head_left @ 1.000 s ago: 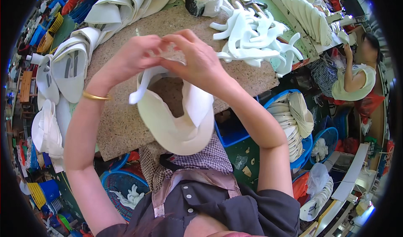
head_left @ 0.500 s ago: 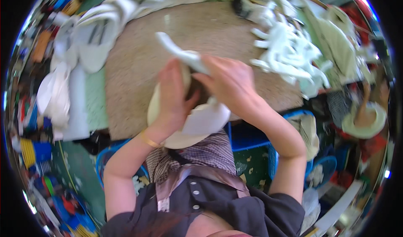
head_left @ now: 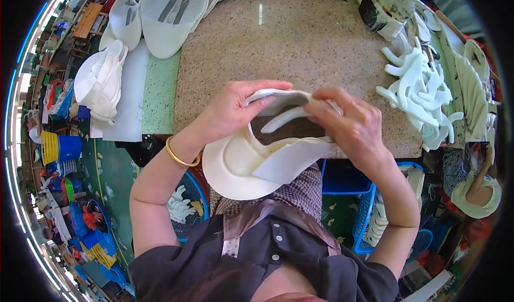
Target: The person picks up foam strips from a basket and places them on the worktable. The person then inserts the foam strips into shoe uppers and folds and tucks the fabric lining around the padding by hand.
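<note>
What looks like a cream shoe upper (head_left: 230, 160) hangs at the table's near edge, above my lap, its opening facing up. My left hand (head_left: 235, 106) pinches the left part of its far rim between thumb and fingers. At the rim's right end, the fingers of my right hand (head_left: 348, 121) close on the edge and on one end of a curved pale foam strip (head_left: 284, 119). The strip's free end points left, inside the opening. A smooth white flap (head_left: 294, 160) forms the near side of the piece. My right fingertips are partly hidden behind the rim.
A speckled tabletop (head_left: 278, 40) lies ahead. Loose pale foam strips (head_left: 423, 90) are heaped at right, beside a glue-smeared pot (head_left: 388, 8). Stacked white pieces (head_left: 174, 16) line the far left. Blue baskets (head_left: 367, 216) stand below the edge. Another person (head_left: 478, 192) sits at far right.
The foam strip has come down from above the upper into its opening. My hands have moved apart along the rim, and the view has shifted.
</note>
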A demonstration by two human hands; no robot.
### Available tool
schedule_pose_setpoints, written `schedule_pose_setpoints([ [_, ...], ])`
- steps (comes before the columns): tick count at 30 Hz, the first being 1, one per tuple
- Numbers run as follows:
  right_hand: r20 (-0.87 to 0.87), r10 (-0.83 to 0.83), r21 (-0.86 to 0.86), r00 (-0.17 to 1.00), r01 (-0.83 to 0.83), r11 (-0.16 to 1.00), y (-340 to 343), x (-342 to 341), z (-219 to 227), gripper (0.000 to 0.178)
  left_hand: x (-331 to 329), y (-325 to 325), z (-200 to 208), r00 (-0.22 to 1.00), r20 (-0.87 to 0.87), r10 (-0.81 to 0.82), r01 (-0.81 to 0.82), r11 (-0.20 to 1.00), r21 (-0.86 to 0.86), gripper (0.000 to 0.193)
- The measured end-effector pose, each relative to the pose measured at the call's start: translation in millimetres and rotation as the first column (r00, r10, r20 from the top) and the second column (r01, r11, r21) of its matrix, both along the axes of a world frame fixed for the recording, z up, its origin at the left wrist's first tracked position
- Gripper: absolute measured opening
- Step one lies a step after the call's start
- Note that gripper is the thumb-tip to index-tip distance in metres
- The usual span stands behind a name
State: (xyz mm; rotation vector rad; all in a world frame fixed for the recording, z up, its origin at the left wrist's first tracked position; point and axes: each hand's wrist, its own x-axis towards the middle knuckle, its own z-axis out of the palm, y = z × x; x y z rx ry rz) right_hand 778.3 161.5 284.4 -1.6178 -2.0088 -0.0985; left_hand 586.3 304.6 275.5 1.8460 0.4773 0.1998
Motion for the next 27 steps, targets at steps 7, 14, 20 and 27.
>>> schedule_pose_setpoints([
  [7, -0.194, -0.096, -0.054, 0.976, 0.087, 0.995, 2, -8, -7, 0.007, -10, 5, -2, 0.992, 0.101, -0.074, 0.084, 0.992, -0.095, 0.032],
  [14, 0.061, 0.057, 0.140, 0.997, -0.065, 0.988, -1, -16, -5, 0.010, -11, -5, -1, 1.000, 0.017, -0.012, 0.012, 1.000, -0.010, 0.030],
  [20, -0.026, -0.160, 0.080, 0.987, 0.162, 0.984, -3, -23, -6, 0.013, -14, -6, -6, 0.995, 0.103, -0.008, 0.010, 1.000, -0.025, 0.029],
  [27, 0.146, -0.007, -0.004, 0.989, 0.008, 1.000, -4, -18, -3, 0.017, -19, -7, -4, 0.996, 0.089, -0.028, 0.045, 0.980, -0.192, 0.033],
])
